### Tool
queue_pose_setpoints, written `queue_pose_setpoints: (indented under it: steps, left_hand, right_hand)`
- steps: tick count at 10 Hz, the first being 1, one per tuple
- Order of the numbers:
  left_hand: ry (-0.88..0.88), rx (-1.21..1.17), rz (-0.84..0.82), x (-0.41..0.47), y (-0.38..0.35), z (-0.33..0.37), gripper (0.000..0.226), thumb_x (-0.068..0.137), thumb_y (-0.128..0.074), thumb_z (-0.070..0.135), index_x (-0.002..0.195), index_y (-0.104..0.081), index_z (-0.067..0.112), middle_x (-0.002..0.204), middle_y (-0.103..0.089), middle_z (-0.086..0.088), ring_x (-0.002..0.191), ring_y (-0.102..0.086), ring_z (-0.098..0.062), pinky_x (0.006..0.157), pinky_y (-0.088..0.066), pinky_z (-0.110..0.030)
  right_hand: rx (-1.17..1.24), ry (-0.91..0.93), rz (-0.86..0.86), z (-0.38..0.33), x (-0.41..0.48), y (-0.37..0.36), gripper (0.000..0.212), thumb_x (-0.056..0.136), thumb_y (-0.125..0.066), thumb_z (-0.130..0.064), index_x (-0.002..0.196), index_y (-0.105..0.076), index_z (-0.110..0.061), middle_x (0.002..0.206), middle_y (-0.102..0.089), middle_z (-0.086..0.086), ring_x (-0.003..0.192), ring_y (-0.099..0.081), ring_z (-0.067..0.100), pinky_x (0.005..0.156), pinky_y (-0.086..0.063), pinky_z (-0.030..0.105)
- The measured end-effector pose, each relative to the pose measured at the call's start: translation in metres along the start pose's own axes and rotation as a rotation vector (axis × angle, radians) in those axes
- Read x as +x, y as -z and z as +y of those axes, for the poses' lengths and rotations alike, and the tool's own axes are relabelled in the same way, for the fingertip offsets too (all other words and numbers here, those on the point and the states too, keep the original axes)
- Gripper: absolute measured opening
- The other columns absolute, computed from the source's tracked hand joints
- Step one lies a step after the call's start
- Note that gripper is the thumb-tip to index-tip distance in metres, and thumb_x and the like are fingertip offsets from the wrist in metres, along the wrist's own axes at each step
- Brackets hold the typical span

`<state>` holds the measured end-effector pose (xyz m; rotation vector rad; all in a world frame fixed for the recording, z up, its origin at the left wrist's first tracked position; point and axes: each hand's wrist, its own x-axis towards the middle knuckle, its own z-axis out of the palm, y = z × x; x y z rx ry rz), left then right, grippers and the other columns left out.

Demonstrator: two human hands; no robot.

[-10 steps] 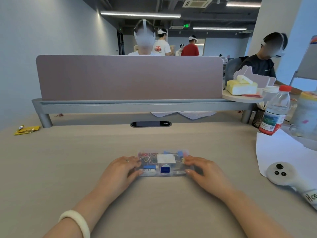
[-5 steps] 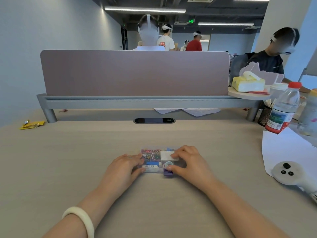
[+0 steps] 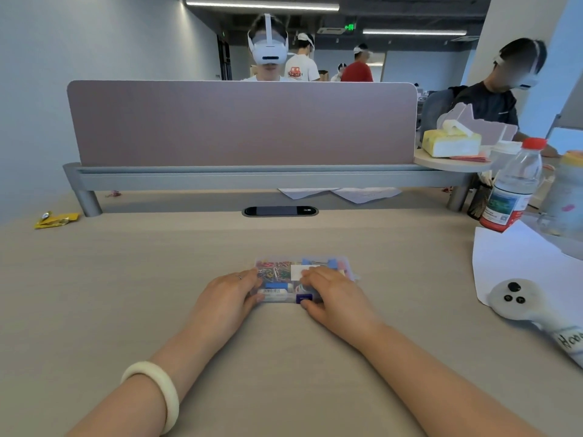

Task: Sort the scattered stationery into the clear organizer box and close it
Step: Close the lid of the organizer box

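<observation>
The clear box lies flat on the desk, straight ahead of the person and about midway between the near edge and the divider. Both hands are on it, one at each end.

The left hand rests against the box's left end, fingers loosely curled, tips touching the left wall and the near-left corner; it steadies the box more than grips it. A ring shows on one finger, and a pale bangle sits on that wrist.

The right hand lies over the right half of the lid, fingers bent and pressing down on top, thumb tucked at the front edge beside the purple latch. It covers much of that side, so I cannot tell whether the latch is fully seated.

Through the lid, coloured paper clips fill the left compartment; a white label and blue pieces show near the middle.

The desk around the box is bare on the near side, the left and behind. To the right, well apart, lie a white sheet and a white controller; a bottle stands beyond them. A yellow wrapper lies far left.
</observation>
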<state>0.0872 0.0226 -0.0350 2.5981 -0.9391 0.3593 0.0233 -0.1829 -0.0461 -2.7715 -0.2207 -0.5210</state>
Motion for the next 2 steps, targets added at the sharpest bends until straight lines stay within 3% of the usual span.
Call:
queue_pose_setpoints:
  steps: [1,2]
  left_hand:
    - [-0.005,-0.062,-0.001,-0.0013,-0.0040,-0.0040,0.032,0.080,-0.060,0.029,0.108,-0.057,0.013,0.117,-0.064,-0.001,0.101,-0.061,-0.027,0.083,-0.048,-0.032]
    - [0.015,-0.131,0.024,-0.0015,-0.0021,-0.0038,0.052,0.071,-0.046,0.051,0.110,-0.058,0.019,0.129,-0.054,-0.003,0.117,-0.052,-0.022,0.097,-0.040,-0.031]
  right_hand:
    - [0.050,-0.020,-0.020,0.0004,-0.0019,-0.0015,0.027,0.083,-0.054,-0.026,0.109,-0.054,-0.019,0.122,-0.056,-0.003,0.114,-0.049,0.014,0.095,-0.042,0.029]
    - [0.196,-0.058,0.041,0.0001,-0.0023,0.0058,0.044,0.082,-0.061,-0.030,0.123,-0.050,-0.021,0.135,-0.049,-0.006,0.125,-0.042,0.008,0.106,-0.036,0.029]
